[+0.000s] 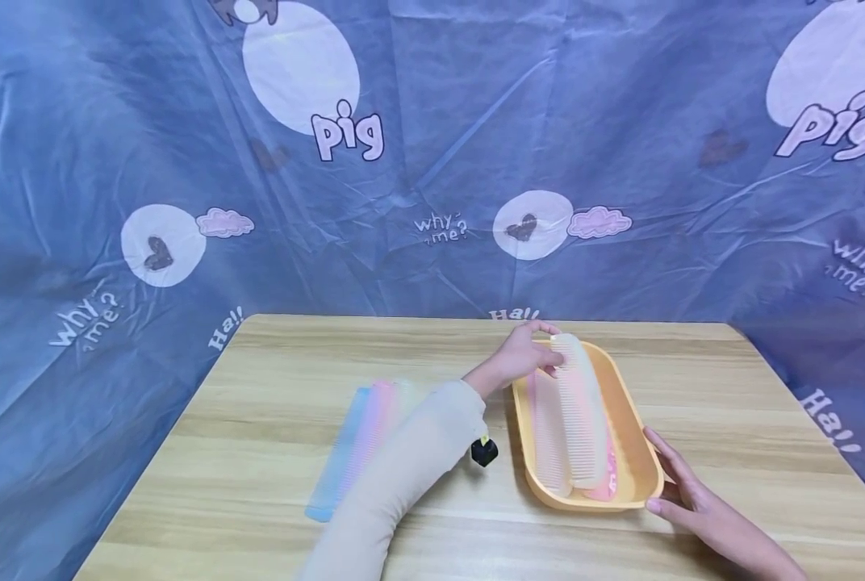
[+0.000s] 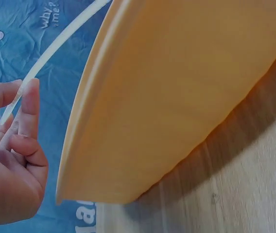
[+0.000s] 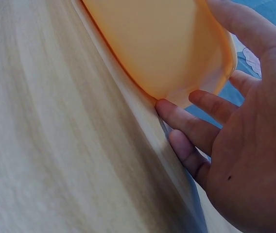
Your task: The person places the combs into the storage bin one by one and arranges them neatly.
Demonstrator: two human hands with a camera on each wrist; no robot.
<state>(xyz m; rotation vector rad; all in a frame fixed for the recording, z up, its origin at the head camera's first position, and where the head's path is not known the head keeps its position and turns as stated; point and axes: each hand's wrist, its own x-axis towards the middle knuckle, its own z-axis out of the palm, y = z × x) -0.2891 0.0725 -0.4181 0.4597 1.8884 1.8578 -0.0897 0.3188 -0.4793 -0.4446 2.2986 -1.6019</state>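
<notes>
My left hand [image 1: 525, 352] pinches the far end of a pale cream comb [image 1: 581, 411] between thumb and fingers. In the left wrist view that comb [image 2: 55, 43] shows edge-on, rising above the rim. The comb slants over an orange-yellow plastic basket [image 1: 624, 395]. Inside the basket, a pale pink comb [image 1: 546, 436] lies along the left side, and a bright pink patterned piece [image 1: 611, 476] shows partly from under the cream comb. At the basket's near right corner, my right hand [image 1: 687, 492] holds the wall, thumb at the near edge and fingers along the right side.
Left of the basket, a blue comb [image 1: 336, 460], a pink comb [image 1: 374, 420] and a pale greenish one [image 1: 403, 395] lie side by side, partly behind the left sleeve [image 1: 403, 476]. A small black object [image 1: 484, 452] hangs by the left wrist. A blue printed cloth [image 1: 432, 161] hangs behind the wooden table [image 1: 207, 452].
</notes>
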